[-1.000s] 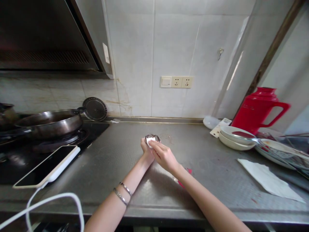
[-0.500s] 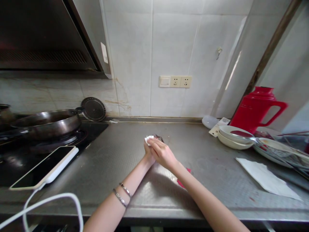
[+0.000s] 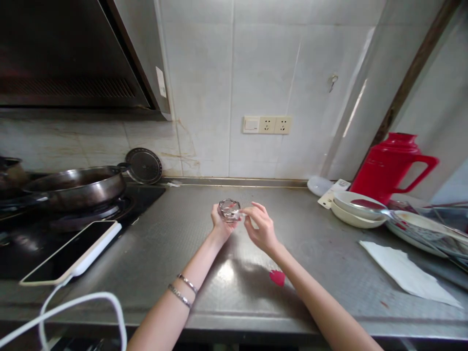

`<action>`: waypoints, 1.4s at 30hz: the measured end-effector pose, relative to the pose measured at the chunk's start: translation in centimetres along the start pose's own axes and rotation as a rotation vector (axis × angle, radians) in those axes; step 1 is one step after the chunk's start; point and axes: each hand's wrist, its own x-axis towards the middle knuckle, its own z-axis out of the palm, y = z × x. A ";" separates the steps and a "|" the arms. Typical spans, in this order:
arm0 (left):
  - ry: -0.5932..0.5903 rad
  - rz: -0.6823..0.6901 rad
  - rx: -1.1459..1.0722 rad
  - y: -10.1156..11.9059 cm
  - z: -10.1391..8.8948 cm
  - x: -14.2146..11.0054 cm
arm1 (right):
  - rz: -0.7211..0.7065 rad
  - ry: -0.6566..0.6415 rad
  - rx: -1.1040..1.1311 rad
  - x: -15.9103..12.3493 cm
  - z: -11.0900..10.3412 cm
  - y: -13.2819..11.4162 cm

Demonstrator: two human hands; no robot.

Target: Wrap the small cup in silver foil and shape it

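**Glass cradled in the left hand, white scrap at its rim in the right**

The small clear glass vessel with a dark-edged, faceted rim sits mid-view, raised over the grey patterned-metal worktop. The left hand is clamped around it from seven to nine o'clock, wrist low and palm partly under – probably to bear its weight and leave its mouth facing up. The right hand comes in from four o'clock; its thumb and forefinger look pinched together on a tiny crumpled white scrap at the rim, the other fingers lifted, perhaps for a clear line to the glass.

Around the vessel, a small flat red piece with a jagged edge lies near five o'clock, beside the right forearm. A folded white paper sheet lies flat towards four, well apart but seemingly within easy reach. The stacked pale shallow bowls stand at three – nested, presumably to save room – and a black-screened phone in a pale case rests between eight and nine, away from the handling.
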 end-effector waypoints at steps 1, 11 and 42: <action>-0.015 -0.023 0.017 0.3 0.1 -0.2 | 0.085 0.066 -0.006 0.1 -0.2 0.6; -0.328 -0.268 0.305 0.1 0.9 -1.0 | 0.690 0.011 0.203 1.1 -1.1 3.6; -0.231 -0.319 0.419 0.2 0.2 -1.1 | 1.005 -0.223 0.801 0.7 -1.0 3.0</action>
